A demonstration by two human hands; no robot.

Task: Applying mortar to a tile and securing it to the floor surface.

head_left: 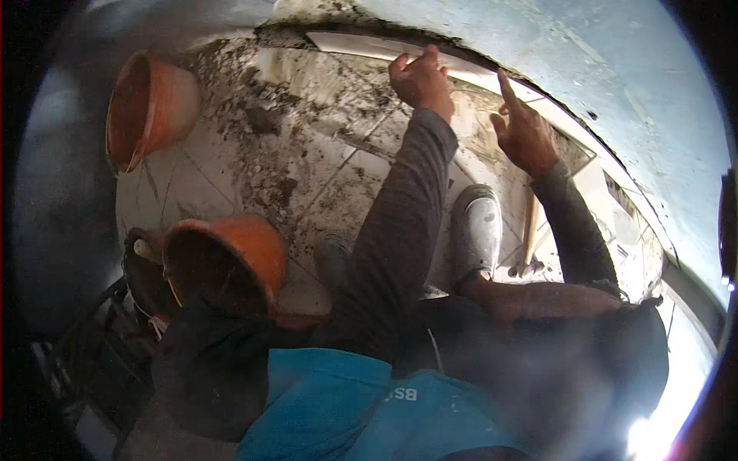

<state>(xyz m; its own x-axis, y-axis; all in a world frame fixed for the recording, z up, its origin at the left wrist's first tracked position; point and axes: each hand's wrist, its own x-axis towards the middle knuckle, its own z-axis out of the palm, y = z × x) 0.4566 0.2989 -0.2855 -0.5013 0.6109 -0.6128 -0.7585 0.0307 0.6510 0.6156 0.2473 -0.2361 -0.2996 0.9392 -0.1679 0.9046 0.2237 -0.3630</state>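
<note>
A long white tile strip [354,46] runs along the foot of the pale blue wall [553,46]. At its middle, my left hand [424,83] has its fingertips against the strip, the fingers apart and bent rather than wrapped round anything. My right hand [526,134] is farther right, its index finger stretched to the strip's edge by the wall and the other fingers loosely bent. Nothing shows in either palm. Beneath the right forearm a hammer [531,227] with a wooden handle lies on the floor near my boot [477,227].
Mortar rubble [265,123] covers much of the tiled floor [200,180]. One orange bucket [173,100] lies tipped at the far left; another orange bucket [257,250] stands nearer, beside a dark container [146,269]. A thin flat bar [365,146] lies left of my left forearm.
</note>
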